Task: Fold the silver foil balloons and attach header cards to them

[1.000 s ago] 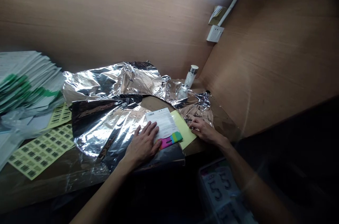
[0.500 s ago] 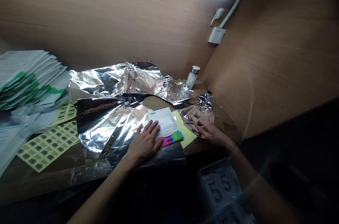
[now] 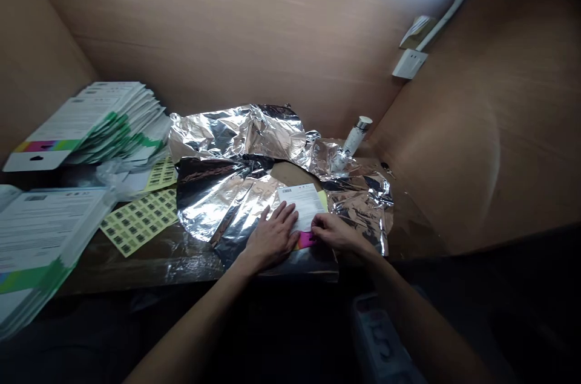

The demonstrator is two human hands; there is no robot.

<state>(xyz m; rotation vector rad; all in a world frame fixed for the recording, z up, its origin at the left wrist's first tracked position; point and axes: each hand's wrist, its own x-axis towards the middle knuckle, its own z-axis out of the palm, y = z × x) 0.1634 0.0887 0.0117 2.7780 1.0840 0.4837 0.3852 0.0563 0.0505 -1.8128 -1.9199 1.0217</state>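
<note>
A white printed packet point(image 3: 303, 201) with a coloured band near its lower edge lies on crinkled silver foil point(image 3: 240, 196). My left hand point(image 3: 272, 236) rests flat on the packet's left side, fingers spread. Over the right part of the packet, my right hand point(image 3: 336, 231) has its thumb and fingertips pinched together near the coloured band. Whatever is between those fingertips is hidden or too small to make out. A bit of a yellow sheet point(image 3: 323, 199) shows past the packet's right edge, partly covered by my right hand.
Yellow sheets of square labels point(image 3: 141, 221) lie left of the foil. Similar packets are piled at the back left point(image 3: 118, 115) and front left point(image 3: 49, 239). A bottle point(image 3: 356, 137) stands at the back right. Below the table edge sits a plastic container point(image 3: 384, 335).
My right hand has moved left from the yellow sheet and foil onto the packet's right side. My left hand stays on the packet. The view has turned left, showing more packets.
</note>
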